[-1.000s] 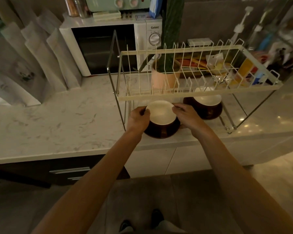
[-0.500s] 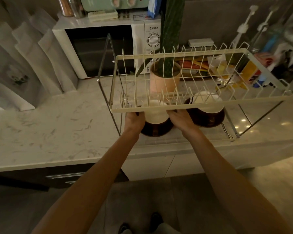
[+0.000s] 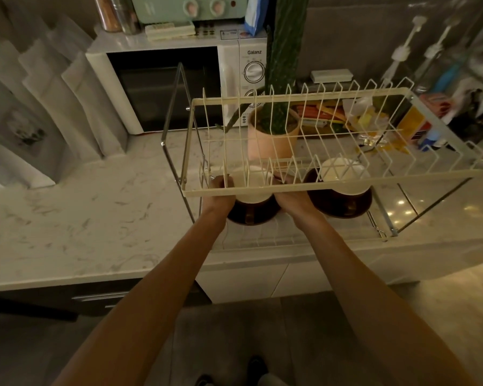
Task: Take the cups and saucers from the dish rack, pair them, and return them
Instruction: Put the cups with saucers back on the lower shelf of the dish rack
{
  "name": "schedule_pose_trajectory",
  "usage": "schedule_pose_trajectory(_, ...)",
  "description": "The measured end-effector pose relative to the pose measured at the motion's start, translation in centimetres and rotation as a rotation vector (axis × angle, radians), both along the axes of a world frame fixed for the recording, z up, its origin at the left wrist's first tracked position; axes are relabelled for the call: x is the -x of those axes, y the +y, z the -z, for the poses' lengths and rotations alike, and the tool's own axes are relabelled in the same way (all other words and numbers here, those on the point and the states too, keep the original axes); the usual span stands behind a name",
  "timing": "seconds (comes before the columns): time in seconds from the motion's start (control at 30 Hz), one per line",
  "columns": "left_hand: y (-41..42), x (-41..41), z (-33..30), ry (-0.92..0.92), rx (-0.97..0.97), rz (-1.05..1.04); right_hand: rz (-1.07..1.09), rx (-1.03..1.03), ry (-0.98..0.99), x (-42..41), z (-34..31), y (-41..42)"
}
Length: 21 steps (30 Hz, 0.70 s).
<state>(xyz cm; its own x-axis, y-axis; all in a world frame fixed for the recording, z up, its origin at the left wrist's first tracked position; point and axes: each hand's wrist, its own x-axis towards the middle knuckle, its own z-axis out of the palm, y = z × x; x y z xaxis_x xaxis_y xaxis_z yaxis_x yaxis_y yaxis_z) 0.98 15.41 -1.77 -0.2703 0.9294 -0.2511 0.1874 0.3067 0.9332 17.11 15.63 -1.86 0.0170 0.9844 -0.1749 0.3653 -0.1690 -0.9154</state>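
Both hands clasp one cup-and-saucer pair (image 3: 252, 210): left hand (image 3: 220, 196) at its nine o'clock, right hand (image 3: 292, 200) at three, under the dish rack (image 3: 313, 188) top tier. A second pair (image 3: 340, 196) sits at three o'clock beyond.

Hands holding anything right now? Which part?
Both hands, left and right, grip the cup-and-saucer pair by its opposite sides, under the rack's upper tier.

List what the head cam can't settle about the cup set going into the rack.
- Fingertips of left hand and right hand: behind the upper shelf rail.
- Cup versus saucer contact: dim, half covered.
- Whether the set rests on the lower shelf: unclear.
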Motion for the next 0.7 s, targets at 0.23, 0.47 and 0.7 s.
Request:
schedule_pose_trajectory(0.23, -0.4, 0.1, -0.1, -0.021, 0.039, -0.003, 0.021, -0.003, 0.046, -0.1, -0.3, -0.2)
schedule_pose_trajectory(0.47, -1.8, -0.3, -1.0, 0.014, -0.015, 0.001, 0.015, -0.013, 0.024, -0.3, -1.2, -1.3)
schedule_pose_trajectory(0.7, -3.3, -1.2, -3.0, 0.521, -0.273, 0.192, 0.019, -0.231, -0.427, -1.5, -2.6, -2.5)
